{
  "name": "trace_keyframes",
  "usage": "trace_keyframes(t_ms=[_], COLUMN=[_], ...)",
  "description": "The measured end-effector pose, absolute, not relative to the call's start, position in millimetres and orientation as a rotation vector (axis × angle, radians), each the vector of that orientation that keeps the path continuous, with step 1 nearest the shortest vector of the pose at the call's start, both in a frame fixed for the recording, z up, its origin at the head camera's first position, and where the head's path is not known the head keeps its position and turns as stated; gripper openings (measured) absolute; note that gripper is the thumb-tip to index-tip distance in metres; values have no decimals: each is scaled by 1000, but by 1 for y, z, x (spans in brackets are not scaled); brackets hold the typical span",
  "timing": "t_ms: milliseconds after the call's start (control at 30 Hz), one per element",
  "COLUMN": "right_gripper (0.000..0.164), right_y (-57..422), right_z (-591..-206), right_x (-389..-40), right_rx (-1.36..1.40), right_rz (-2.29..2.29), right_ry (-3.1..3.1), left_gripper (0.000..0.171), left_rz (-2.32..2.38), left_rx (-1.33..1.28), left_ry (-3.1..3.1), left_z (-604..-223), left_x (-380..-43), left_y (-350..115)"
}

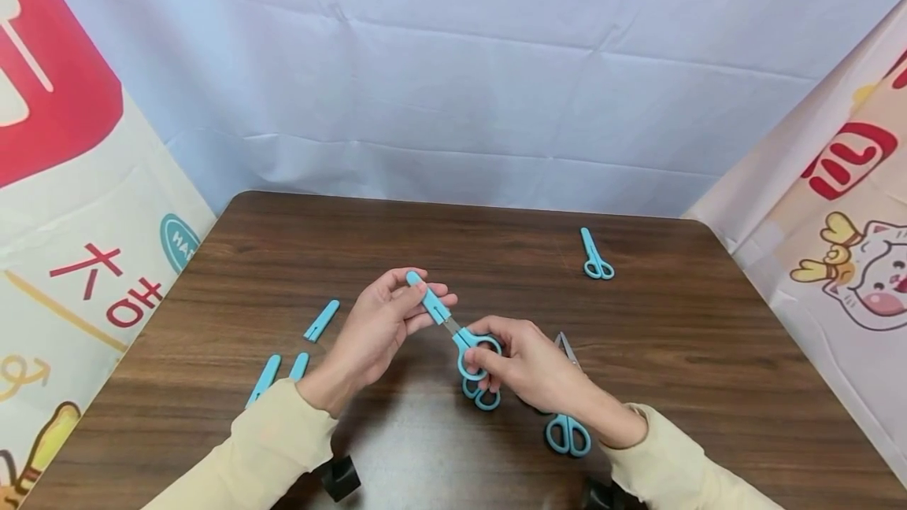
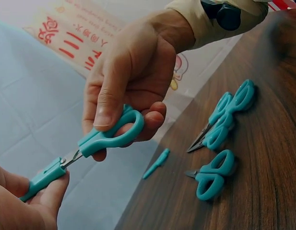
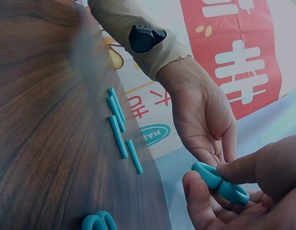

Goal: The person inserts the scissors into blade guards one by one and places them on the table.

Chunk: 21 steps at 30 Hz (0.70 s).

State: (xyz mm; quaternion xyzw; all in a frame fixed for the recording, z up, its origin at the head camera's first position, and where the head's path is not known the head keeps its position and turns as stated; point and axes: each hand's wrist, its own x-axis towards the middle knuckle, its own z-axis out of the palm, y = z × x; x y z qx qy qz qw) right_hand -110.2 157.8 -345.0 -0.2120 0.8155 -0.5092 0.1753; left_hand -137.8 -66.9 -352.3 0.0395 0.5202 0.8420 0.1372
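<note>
Scissors [image 1: 464, 338] your right hand [image 1: 542, 367] gripped sat part-sheathed, your left hand [image 1: 379, 325] pinching the cap [image 1: 431, 302], one pair [image 1: 592, 256] covered, others [image 1: 564, 420] bare

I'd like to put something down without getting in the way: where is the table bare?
The table is bare on the right, between the covered scissors and the right edge, and at the back left, between the loose covers and the back edge. It is crowded below the right hand, where uncovered scissors lie, and around those covers.
</note>
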Motion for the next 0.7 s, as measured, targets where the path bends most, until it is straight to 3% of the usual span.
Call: trace_keyframes(t_ms=[700], right_gripper=[15], right_y=[162], right_z=[-350], right_x=[-113], right_rx=[-587], right_rz=[-1511], right_ry=[2274], left_gripper=[23], left_rz=[2429], left_rx=[101], left_ry=[1547], left_z=[-357], left_x=[-138], left_y=[-65])
